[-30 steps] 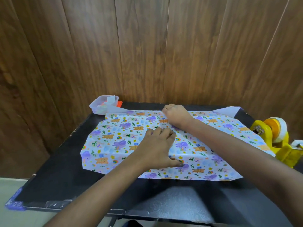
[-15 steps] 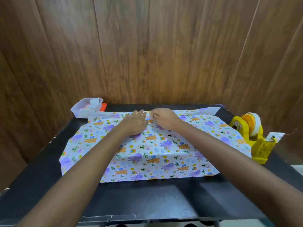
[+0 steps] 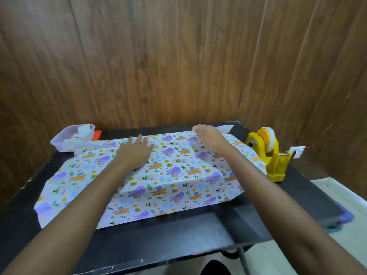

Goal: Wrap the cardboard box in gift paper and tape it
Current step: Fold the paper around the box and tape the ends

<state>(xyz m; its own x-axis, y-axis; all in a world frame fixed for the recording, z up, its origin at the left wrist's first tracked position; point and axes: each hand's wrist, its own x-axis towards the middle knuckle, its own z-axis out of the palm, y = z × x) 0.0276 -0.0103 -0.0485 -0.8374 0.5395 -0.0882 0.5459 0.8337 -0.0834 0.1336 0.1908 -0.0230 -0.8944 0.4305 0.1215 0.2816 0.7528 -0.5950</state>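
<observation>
Left hand (image 3: 135, 153), right hand (image 3: 208, 138) spread apart; animal-print gift paper (image 3: 174, 176) humped.

bare left forearm (image 3: 79, 205) in from 7 o'clock, bare right forearm (image 3: 278, 195) from 5, left hand (image 3: 135, 153) and right hand (image 3: 208, 137) bare too, slim wrists

Gift paper (image 3: 174, 175) spread on table (image 3: 178, 235), tape dispenser (image 3: 272, 155) at its right, container (image 3: 69, 139) behind its left corner
</observation>
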